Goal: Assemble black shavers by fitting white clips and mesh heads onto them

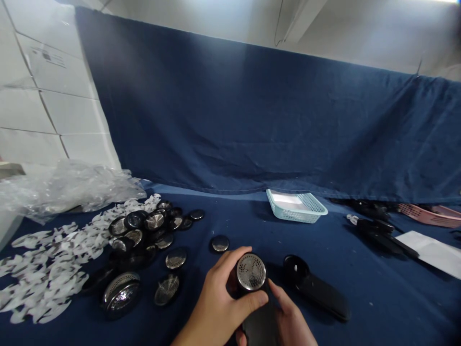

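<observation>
A dark blue curtain [230, 115] hangs across the back of the table [248, 226], with white boxes [77, 113] stacked at the left and crumpled clear plastic [72, 187] before them. A pale blue basket [297, 216] stands near the curtain; farther right are a pink basket [428, 216] and a white sheet [432, 252].

The person's bare left hand [221, 298] is curled in a grip, thumb [252, 302] stretched rightward, wrist [192, 331] angled up from below; the bare right hand [291, 319] bends inward opposite, partly hidden.
</observation>
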A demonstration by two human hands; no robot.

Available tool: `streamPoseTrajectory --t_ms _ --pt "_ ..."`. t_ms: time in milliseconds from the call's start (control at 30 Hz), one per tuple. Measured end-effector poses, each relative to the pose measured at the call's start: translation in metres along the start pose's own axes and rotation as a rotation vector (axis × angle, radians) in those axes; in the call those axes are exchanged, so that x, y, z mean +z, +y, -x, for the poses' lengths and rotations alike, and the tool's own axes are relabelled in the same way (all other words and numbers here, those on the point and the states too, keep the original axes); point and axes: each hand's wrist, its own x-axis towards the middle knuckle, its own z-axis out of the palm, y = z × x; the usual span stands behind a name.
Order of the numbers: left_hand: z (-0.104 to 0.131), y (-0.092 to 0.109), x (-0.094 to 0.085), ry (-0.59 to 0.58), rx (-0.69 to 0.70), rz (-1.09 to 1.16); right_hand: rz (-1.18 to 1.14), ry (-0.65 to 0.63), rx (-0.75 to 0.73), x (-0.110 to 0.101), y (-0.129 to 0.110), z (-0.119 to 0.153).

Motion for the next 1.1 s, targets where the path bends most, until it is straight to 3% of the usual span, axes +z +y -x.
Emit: streamPoseTrajectory --t_ms 233,533,700,767,933,1100 --pt "-0.002 -0.004 -0.002 0.047 -0.098 0.140 0.012 0.048 -0.019 0.004 -0.005 0.008" --pt "0.005 -0.001 0.002 0.083 -0.028 0.081 -0.013 -0.014 -0.032 0.002 -0.002 0.006" --pt "0.006 -0.006 0.004 0.041 0.030 -0.015 -0.026 -0.022 -0.065 0.003 0.000 0.004" --pt "0.005 -0.008 0.004 0.023 -0.004 -0.007 -0.020 0.002 -0.063 0.007 -0.002 0.005" --pt "0.001 -0.015 0.007 -0.075 -0.238 0.138 -0.033 0.106 -0.024 0.013 -0.008 0.008" --pt "0.000 -0.020 0.011 -0.153 -0.245 0.183 -0.088 0.005 -0.098 0.016 -0.014 0.010"
